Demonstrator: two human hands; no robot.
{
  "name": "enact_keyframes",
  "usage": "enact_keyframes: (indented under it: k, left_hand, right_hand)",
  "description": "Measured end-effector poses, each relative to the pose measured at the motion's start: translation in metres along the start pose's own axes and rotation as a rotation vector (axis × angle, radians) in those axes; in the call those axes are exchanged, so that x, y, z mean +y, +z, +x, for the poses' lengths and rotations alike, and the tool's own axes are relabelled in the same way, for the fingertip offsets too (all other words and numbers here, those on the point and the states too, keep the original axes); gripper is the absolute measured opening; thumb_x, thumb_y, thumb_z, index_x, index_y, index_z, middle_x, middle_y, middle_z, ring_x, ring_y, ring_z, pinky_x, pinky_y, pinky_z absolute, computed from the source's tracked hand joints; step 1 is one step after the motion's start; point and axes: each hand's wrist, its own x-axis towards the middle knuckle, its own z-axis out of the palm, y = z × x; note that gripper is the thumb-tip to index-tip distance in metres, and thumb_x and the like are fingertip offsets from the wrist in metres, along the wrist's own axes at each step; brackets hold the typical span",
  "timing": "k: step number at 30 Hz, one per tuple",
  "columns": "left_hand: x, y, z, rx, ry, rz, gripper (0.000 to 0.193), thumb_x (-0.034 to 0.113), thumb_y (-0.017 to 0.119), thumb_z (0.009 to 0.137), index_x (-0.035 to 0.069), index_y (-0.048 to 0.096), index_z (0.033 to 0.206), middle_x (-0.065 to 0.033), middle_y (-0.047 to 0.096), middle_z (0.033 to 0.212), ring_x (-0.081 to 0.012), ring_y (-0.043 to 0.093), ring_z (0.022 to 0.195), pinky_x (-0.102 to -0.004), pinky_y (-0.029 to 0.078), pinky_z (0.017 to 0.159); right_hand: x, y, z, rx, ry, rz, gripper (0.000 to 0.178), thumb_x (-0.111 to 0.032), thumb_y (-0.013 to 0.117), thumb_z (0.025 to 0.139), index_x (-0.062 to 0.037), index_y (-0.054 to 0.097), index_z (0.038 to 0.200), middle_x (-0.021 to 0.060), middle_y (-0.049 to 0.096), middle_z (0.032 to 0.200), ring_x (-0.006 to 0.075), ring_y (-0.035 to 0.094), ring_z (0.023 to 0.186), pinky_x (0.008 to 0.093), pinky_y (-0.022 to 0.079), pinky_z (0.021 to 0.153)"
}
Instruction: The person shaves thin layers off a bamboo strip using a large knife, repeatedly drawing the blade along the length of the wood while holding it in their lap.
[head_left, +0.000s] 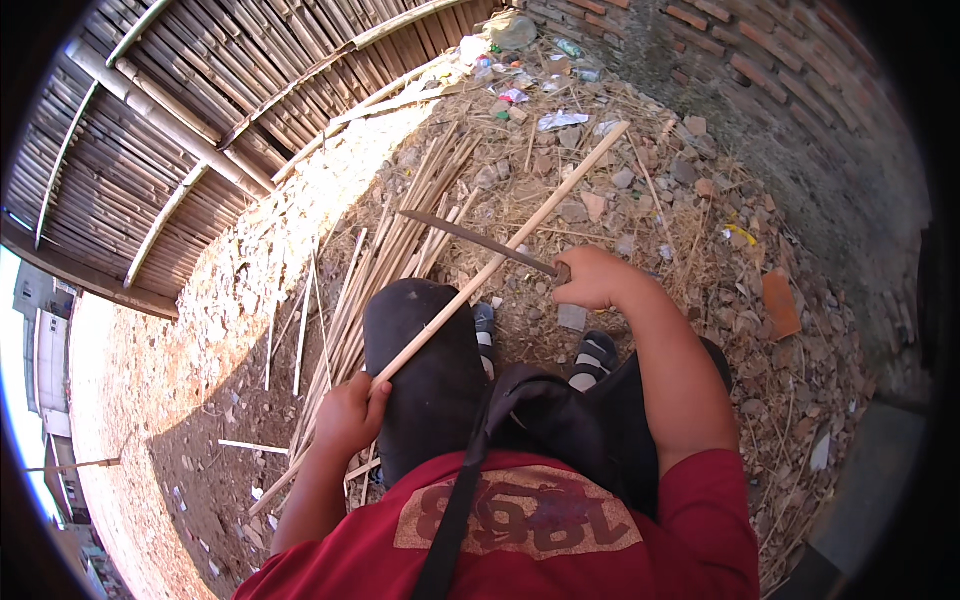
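"What step is in hand there?"

"From where I'm standing, I'd judge it to be trimming. A long, narrow, dark metal knife (470, 236) lies crosswise to a long, slim, pale strip of bamboo or wood (465, 296). Whether the edge is biting, I can't tell."

"And the hands?"

"The bare left hand (350, 415) has its grip closed around the strip's near end. The bare right hand (592, 278) has its grip wrapped round the knife's handle, with the blade's tip pointing left."

"Where exactly is the strip?"

"It slants from the left hand across the left knee, in dark trousers (410, 300), then away to the right, past the knife and out over brown, rubble-strewn ground (690, 230). A loose heap of similar tan strips (395, 245) lies just left of the knee."

"What does the next move call for?"

"A steady strip braced on that knee, I'd say, and a controlled blade kept clear of the left fingers."

"How does the strip look?"

"Creamy, straight and fairly even in width, its far end cut blunt. A small splinter seems to show above the knee."
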Motion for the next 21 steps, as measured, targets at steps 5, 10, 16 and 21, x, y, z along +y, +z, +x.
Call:
enact_keyframes:
  k: [5, 10, 16, 21]
  left_hand:
    - [-0.015, 0.016, -0.002, 0.099, 0.066, -0.020, 0.038, 0.036, 0.059, 0.099, 0.003, 0.053, 0.080, -0.0237, 0.061, 0.067, -0.0474, 0.062, 0.066, -0.0561, 0.045, 0.059]
    - [0.000, -0.001, 0.000, 0.027, 0.024, 0.049, 0.037, 0.034, 0.057, 0.099, 0.002, 0.052, 0.080, -0.0238, 0.060, 0.069, -0.0476, 0.061, 0.069, -0.0556, 0.045, 0.061]
    - [-0.008, 0.005, -0.003, 0.041, 0.018, 0.034, 0.038, 0.035, 0.058, 0.099, 0.003, 0.053, 0.080, -0.0236, 0.061, 0.068, -0.0473, 0.062, 0.067, -0.0561, 0.045, 0.060]
    - [-0.008, 0.005, 0.002, 0.080, 0.068, 0.059, 0.038, 0.037, 0.060, 0.098, 0.004, 0.054, 0.080, -0.0228, 0.062, 0.067, -0.0470, 0.062, 0.066, -0.0558, 0.046, 0.058]
  right_hand:
    - [-0.007, -0.012, 0.002, -0.006, -0.106, -0.126, 0.033, -0.027, 0.074, 0.073, -0.0015, 0.067, 0.093, 0.0145, 0.067, 0.074, 0.0280, 0.067, 0.067, 0.0423, 0.053, 0.065]
    - [0.029, -0.015, 0.007, 0.049, 0.090, -0.031, 0.036, -0.029, 0.074, 0.072, -0.0029, 0.069, 0.097, 0.0176, 0.070, 0.084, 0.0327, 0.068, 0.080, 0.0438, 0.053, 0.072]
    - [0.004, 0.007, 0.007, -0.047, -0.306, -0.089, 0.050, -0.031, 0.079, 0.074, 0.0013, 0.068, 0.111, 0.0146, 0.068, 0.081, 0.0299, 0.066, 0.073, 0.0396, 0.053, 0.067]
    - [0.049, -0.012, 0.012, 0.016, 0.177, 0.339, 0.042, -0.023, 0.077, 0.077, 0.0058, 0.067, 0.105, 0.0086, 0.064, 0.073, 0.0156, 0.059, 0.055, 0.0326, 0.049, 0.052]
